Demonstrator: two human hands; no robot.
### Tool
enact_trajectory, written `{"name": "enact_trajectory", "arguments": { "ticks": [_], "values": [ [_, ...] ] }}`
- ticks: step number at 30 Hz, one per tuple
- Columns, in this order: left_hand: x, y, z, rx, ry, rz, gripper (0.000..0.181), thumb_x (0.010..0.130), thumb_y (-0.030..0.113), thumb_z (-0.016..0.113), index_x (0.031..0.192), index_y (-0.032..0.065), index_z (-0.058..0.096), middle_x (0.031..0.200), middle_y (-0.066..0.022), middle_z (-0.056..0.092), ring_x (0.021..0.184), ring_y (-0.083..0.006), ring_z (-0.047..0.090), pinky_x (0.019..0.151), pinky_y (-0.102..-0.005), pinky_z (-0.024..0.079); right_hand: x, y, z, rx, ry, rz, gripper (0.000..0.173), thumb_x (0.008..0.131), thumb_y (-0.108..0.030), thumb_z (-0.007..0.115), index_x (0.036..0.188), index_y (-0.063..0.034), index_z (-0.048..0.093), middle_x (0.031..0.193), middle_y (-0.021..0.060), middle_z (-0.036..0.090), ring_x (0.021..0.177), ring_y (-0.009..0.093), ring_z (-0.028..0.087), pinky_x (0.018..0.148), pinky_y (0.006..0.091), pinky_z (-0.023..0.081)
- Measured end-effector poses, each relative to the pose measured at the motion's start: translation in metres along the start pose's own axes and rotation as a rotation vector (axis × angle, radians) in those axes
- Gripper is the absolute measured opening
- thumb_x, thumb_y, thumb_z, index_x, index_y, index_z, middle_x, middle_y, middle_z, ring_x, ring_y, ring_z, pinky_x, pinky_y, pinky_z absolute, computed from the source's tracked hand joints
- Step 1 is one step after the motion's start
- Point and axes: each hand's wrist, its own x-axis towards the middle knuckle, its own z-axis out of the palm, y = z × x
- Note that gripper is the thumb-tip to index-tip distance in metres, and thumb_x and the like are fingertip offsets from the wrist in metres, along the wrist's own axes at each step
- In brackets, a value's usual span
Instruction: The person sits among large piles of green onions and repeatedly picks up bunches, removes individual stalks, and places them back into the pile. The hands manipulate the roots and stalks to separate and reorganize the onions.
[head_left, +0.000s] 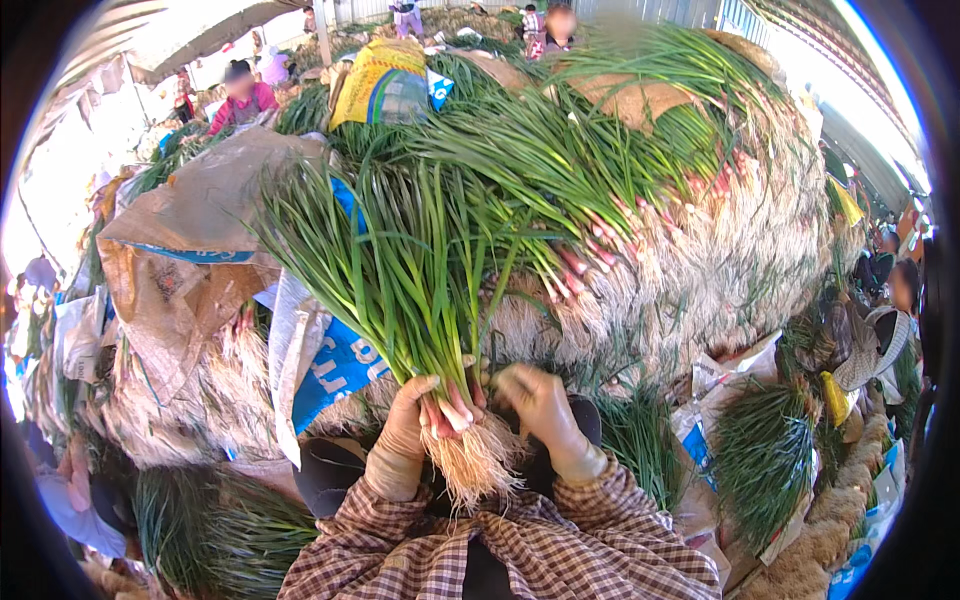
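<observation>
My gloved left hand (405, 427) is closed around the lower stems of a bunch of green garlic (420, 300). The bunch stands upright before my lap, its long flat leaves fanning away from me. Pinkish-white stem bases (452, 414) show beside my thumb, and pale tangled roots (476, 457) hang towards my body. My gloved right hand (544, 416) is just right of the stem bases, its fingers bent and slightly blurred. Whether those fingertips touch or hold a stem is not clear.
A high stack of green garlic (637, 247) lies ahead, roots facing me. Woven sacks (180, 300) cover its left part. More bundles lie at lower left (217, 525) and on the right (765, 457). Several people work around, one in a pink top (241, 101).
</observation>
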Motion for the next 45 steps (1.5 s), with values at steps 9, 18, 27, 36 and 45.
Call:
{"name": "enact_trajectory", "arguments": {
  "ticks": [9, 18, 27, 36, 45],
  "values": [
    [-0.013, -0.009, 0.009, -0.019, 0.1, 0.086, 0.061, 0.079, 0.037, 0.054, 0.122, -0.0058, 0.047, 0.1, -0.0216, 0.061, 0.082, -0.0324, 0.061, 0.072, -0.0428, 0.052, 0.043, 0.064, 0.063, 0.721, -0.027, 0.296, 0.02, 0.094, -0.015, 0.048, 0.098, 0.0013, 0.058, 0.08, 0.0095, 0.063, 0.061, 0.018, 0.059, 0.053, 0.0306, 0.048],
    [-0.023, -0.007, 0.007, -0.182, -0.072, 0.081, 0.066, 0.073, 0.045, 0.06, 0.116, -0.0015, 0.043, 0.111, -0.0155, 0.049, 0.095, -0.0251, 0.052, 0.083, -0.0348, 0.044, 0.048, 0.028, 0.061, 1.551, -0.348, 0.568, 0.026, 0.092, -0.02, 0.057, 0.111, -0.0011, 0.057, 0.085, 0.0087, 0.065, 0.059, 0.014, 0.06, 0.05, 0.0253, 0.048],
    [-0.029, -0.011, 0.012, -0.249, -0.127, 0.141, 0.069, 0.075, 0.048, 0.061, 0.12, -0.0006, 0.041, 0.115, -0.0169, 0.047, 0.097, -0.0272, 0.052, 0.083, -0.0356, 0.044, 0.045, 0.02, 0.074, 1.644, -0.325, 0.53, 0.022, 0.089, -0.013, 0.059, 0.108, -0.0022, 0.057, 0.084, 0.006, 0.062, 0.068, 0.016, 0.061, 0.057, 0.0259, 0.052],
    [-0.034, 0.016, -0.003, -0.236, -0.169, 0.172, 0.068, 0.072, 0.039, 0.065, 0.121, -0.0028, 0.042, 0.115, -0.0175, 0.047, 0.106, -0.0284, 0.051, 0.094, -0.0468, 0.045, 0.003, 0.056, 0.056, -0.018, -0.594, 0.515, 0.039, 0.084, -0.024, 0.064, 0.113, 0.0017, 0.056, 0.075, 0.0106, 0.065, 0.072, 0.019, 0.062, 0.07, 0.0305, 0.049],
    [-0.044, 0.086, 0.059, -0.703, -0.59, 0.389, 0.055, 0.073, 0.007, 0.074, 0.119, 0.008, 0.044, 0.107, 0.0001, 0.049, 0.094, -0.0125, 0.05, 0.084, -0.0327, 0.043, 0.091, 0.04, -0.108, -0.866, 0.323, -0.208, 0.017, 0.081, -0.011, 0.063, 0.097, -0.0044, 0.062, 0.093, 0.0137, 0.062, 0.079, 0.029, 0.063, 0.068, 0.0359, 0.054]
  ]
}}
